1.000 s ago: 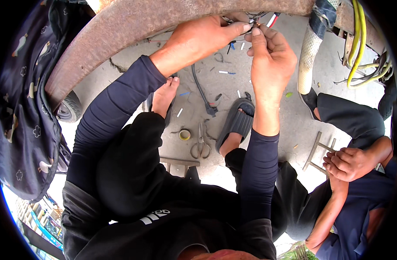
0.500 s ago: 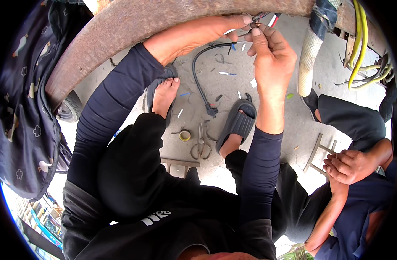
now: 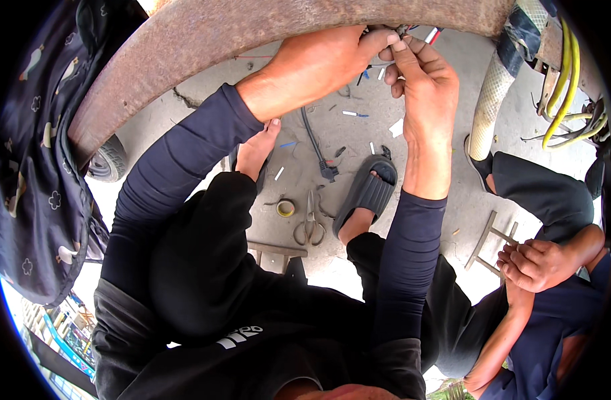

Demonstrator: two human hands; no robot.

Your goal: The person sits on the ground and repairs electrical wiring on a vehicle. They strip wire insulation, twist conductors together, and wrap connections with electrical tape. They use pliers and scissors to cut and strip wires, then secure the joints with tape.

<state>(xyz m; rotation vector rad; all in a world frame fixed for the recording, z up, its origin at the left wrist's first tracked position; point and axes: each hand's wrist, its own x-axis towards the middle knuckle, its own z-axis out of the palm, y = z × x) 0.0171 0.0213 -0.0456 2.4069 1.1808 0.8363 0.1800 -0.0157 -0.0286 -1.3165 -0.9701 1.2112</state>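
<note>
Beneath the rusty curved metal beam (image 3: pixel 279 25), my two hands meet at their fingertips. My left hand (image 3: pixel 332 59) reaches across from the left with its thumb pressed against the wire ends (image 3: pixel 403 31); its other fingers are mostly hidden. My right hand (image 3: pixel 427 90) pinches the same small bundle between thumb and forefinger. Beside the bundle, red and white wires (image 3: pixel 433 35) run up toward the beam. Below my left hand, a black cable (image 3: pixel 311 133) with a connector at its end lies on the ground, its upper part hidden by the hand.
Scissors (image 3: pixel 309 223) and a tape roll (image 3: pixel 285 208) lie between my feet, among scattered wire scraps. A wrapped pale hose (image 3: pixel 489 113) and yellow cables (image 3: pixel 569 73) hang at right. Another person's clasped hands (image 3: pixel 532 263) rest nearby, beside a small stool frame (image 3: pixel 485 243).
My left hand has turned over and come closer to the right, now covering part of the black cable. My right hand stays pinched at the wires. The beam and hose sit slightly farther right in view.
</note>
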